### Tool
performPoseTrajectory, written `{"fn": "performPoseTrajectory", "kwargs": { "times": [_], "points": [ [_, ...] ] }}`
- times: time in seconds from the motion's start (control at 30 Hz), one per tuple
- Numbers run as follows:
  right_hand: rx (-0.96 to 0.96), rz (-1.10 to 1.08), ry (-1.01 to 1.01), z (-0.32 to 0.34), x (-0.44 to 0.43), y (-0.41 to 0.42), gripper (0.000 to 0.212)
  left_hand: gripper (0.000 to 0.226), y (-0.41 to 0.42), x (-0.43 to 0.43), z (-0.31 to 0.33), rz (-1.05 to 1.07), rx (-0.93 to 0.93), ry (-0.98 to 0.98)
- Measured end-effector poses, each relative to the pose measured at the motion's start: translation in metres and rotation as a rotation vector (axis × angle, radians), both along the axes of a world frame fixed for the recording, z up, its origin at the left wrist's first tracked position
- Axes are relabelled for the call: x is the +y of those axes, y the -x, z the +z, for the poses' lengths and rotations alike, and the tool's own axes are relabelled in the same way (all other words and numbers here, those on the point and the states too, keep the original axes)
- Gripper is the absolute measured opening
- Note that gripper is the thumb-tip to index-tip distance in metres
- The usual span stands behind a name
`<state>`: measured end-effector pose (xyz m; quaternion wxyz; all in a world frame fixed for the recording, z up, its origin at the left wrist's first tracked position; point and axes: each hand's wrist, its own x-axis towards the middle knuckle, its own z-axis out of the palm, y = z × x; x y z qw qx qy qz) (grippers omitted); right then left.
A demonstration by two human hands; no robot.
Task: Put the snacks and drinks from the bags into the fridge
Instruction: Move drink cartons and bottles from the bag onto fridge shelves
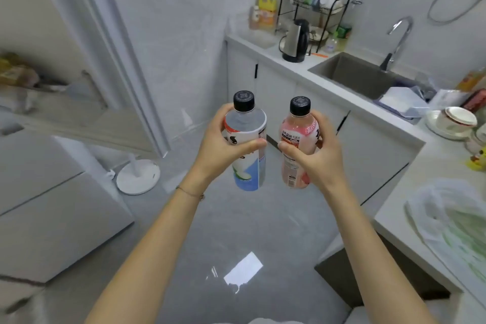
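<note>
Kitchen, glossy grey floor. Clear plastic bottle with white-and-blue label is upright, left hand curled round it. Pink black-capped plastic bottle is gripped likewise by right hand. Both are above the floor, just apart. Silver fridge, left, looks closed. Risk: with no free hand, opening it could drop a bottle.

The white bottle and the pink bottle were smooth clear plastic, with glossy printed sleeves and matt black caps. The floor shone like polished tile, throwing back the light. The kettle was brushed steel with black plastic, the tap bright chrome, the sink dull metal. The bag was thin, crinkled plastic; the fridge a smooth satin grey.
</note>
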<state>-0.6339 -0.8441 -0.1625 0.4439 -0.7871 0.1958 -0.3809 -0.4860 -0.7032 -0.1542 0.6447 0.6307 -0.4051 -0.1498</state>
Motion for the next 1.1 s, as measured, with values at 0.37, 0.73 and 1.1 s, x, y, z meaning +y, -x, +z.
{"fn": "performPoseTrajectory", "kwargs": {
  "times": [0.37, 0.73, 1.1],
  "points": [
    [-0.049, 0.409, -0.078, 0.011, 0.230, -0.175, 0.070, 0.062, -0.108, 0.270, 0.023, 0.392, -0.032, -0.011],
    [-0.047, 0.759, -0.055, 0.043, 0.370, -0.296, 0.061, 0.055, -0.177, 0.416, 0.036, 0.790, -0.052, 0.000],
    [-0.054, 0.937, -0.075, 0.050, 0.432, -0.440, 0.056, 0.050, -0.280, 0.484, 0.048, 1.021, -0.048, -0.024]
  ]
}}
